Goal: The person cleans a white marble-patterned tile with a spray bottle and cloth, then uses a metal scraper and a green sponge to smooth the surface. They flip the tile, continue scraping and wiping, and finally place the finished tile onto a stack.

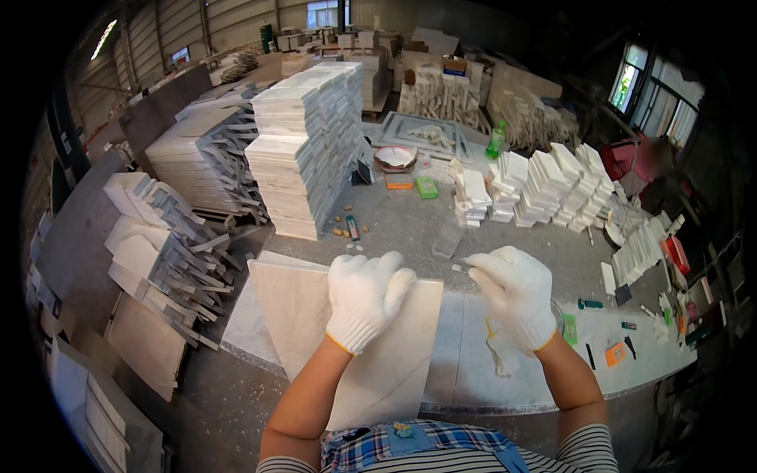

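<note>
My left hand (364,298), in a white knitted glove, is closed over the top edge of a pale marble tile (386,363). The tile leans toward my apron, and another pale slab edge shows behind it at the left. My right hand (516,293), gloved too, pinches a small flat blade (460,269) just right of the tile's upper corner. Beyond that hand is a clear plastic bottle (448,239). A crumpled whitish strip (498,351) lies on the white slab tabletop (441,347) below my right hand.
A tall stack of marble tiles (296,150) rises at the far left of the table. Shorter white stacks (544,185) stand at the right. Small orange (399,182) and green boxes (426,188), a bowl (395,159) and a green bottle (496,140) sit farther back. Another person (640,162) is at the right.
</note>
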{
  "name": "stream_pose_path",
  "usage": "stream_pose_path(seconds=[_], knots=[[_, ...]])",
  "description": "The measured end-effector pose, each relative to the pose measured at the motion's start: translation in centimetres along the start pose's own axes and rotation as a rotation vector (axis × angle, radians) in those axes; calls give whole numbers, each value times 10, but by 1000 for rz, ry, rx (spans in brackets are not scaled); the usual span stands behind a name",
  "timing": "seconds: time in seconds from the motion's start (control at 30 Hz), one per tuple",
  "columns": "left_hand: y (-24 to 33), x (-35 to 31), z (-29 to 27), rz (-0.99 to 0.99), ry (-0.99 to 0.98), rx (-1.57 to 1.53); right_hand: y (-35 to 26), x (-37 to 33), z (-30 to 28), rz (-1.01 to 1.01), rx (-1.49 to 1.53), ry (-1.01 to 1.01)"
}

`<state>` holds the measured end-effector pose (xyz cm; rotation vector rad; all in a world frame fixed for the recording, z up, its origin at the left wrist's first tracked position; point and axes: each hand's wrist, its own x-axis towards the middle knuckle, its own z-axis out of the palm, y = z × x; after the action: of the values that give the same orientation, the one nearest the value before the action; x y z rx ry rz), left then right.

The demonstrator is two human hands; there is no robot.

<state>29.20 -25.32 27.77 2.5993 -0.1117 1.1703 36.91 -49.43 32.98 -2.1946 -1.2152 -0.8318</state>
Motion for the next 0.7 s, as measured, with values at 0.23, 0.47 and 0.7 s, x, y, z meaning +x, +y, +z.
stream_pose_path(seconds=[0.23, 0.47, 0.7], knots=[[7, 4, 1, 23, 18, -25, 23, -47, 50, 303, 286, -192], [3, 2, 5, 44, 54, 34, -23, -62, 83, 873, 886, 127], [6, 3, 11, 82, 72, 44, -56, -63, 87, 926, 958, 221]])
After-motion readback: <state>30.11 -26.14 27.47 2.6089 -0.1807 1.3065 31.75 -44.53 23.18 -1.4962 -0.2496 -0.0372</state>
